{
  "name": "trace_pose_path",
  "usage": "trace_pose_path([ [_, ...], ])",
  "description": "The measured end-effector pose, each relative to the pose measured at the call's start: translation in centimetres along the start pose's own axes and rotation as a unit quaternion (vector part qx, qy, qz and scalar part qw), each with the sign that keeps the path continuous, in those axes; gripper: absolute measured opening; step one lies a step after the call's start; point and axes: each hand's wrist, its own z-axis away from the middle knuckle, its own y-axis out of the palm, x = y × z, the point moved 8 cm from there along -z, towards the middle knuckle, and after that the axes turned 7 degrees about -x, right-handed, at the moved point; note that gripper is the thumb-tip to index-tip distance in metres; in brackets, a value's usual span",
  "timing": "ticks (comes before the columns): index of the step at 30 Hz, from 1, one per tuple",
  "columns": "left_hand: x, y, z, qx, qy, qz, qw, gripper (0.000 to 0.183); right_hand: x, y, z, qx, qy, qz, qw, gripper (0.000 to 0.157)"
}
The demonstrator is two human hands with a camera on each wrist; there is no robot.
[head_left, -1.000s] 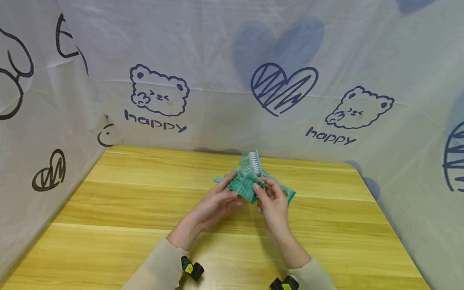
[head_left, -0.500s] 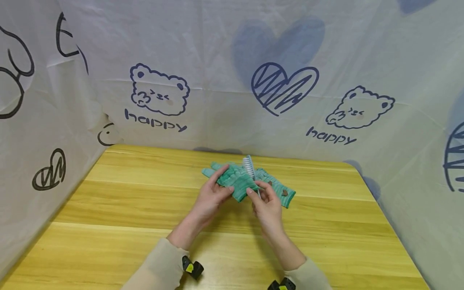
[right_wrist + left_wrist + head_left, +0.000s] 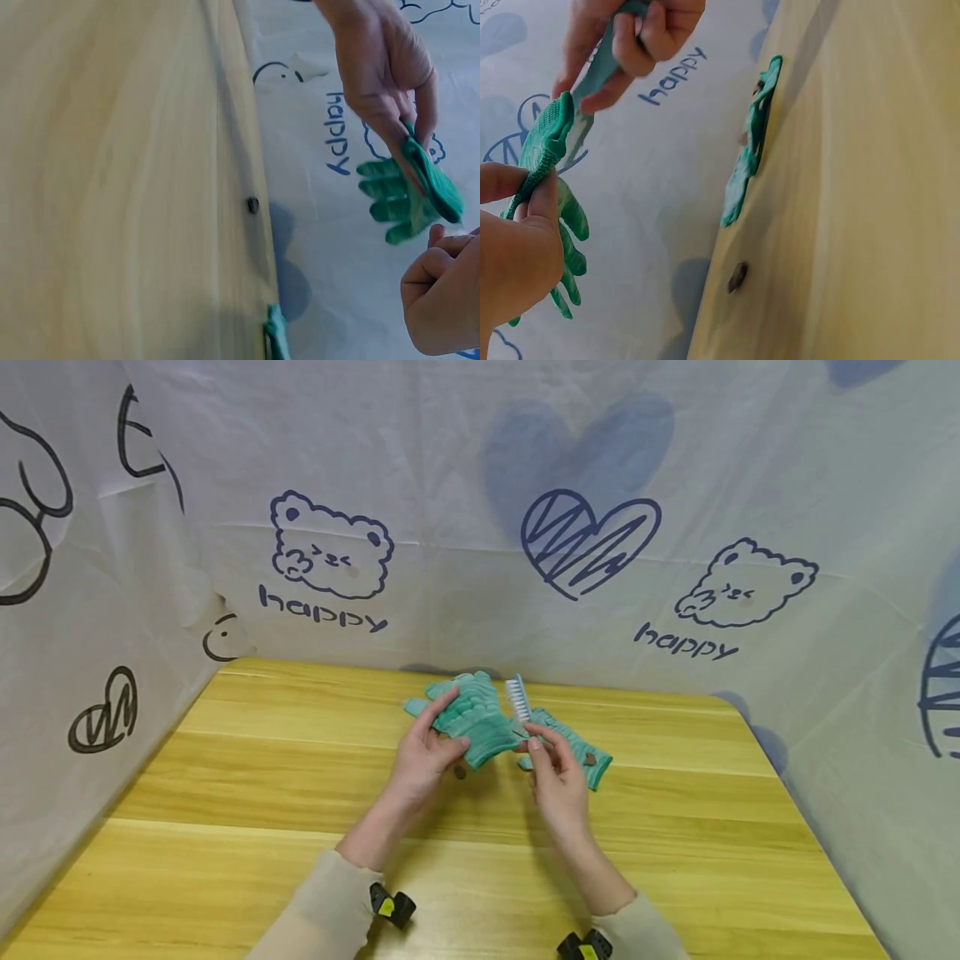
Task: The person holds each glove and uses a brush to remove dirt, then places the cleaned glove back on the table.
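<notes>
My left hand [image 3: 420, 760] pinches a green knit glove [image 3: 474, 714] at its cuff, thumb on the near side, with the glove raised above the table. In the left wrist view the glove fingers hang away from the cuff. My right hand [image 3: 561, 785] grips a brush [image 3: 519, 697] with a pale blue back and white bristles, its handle [image 3: 604, 71] mostly covered by the fingers. One right fingertip is right at the glove's cuff. A second green glove [image 3: 582, 746], with brown patches, lies on the table behind the right hand.
A small dark lump [image 3: 460, 772] lies on the wooden table [image 3: 300, 777] below the held glove. A white cloth [image 3: 450, 568] with bear and heart drawings hangs along the table's back and sides.
The held glove has turned and spread out, moving left with my left hand. The brush has come away from the glove's surface. The dark lump now shows on the table below.
</notes>
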Motion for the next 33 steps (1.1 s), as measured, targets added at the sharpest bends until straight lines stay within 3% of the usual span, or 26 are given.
trace_pose_path([
  [4, -1.0, -0.7, -0.3, -0.005, 0.025, -0.040, 0.9989, 0.077, 1.1, -0.2, -0.1, 0.010, -0.074, 0.045, 0.996, 0.036],
  [7, -1.5, -1.1, -0.4, -0.003, 0.038, -0.069, 0.9969, 0.076, 1.9, 0.0, 0.1, 0.020, -0.143, 0.074, 0.987, 0.041],
  [12, -1.9, -1.6, -0.6, 0.000, 0.039, -0.087, 0.9955, 0.076, 3.3, 0.6, 0.7, 0.045, -0.273, 0.113, 0.954, 0.047],
  [16, -1.8, -1.8, -0.6, 0.006, 0.032, -0.096, 0.9949, 0.075, 3.9, 1.3, 1.4, 0.076, -0.346, 0.128, 0.926, 0.046],
  [23, -1.6, -1.4, -0.3, 0.051, 0.016, -0.108, 0.9928, 0.075, 4.2, 2.0, 2.1, 0.109, -0.400, 0.160, 0.896, 0.042],
  [29, -1.7, -0.8, 0.0, 0.102, 0.008, -0.091, 0.9906, 0.078, 3.8, 2.4, 2.3, 0.132, -0.409, 0.193, 0.882, 0.042],
  [33, -1.7, -0.7, 0.1, 0.117, -0.004, -0.075, 0.9903, 0.080, 3.8, 2.5, 2.4, 0.139, -0.415, 0.199, 0.877, 0.042],
])
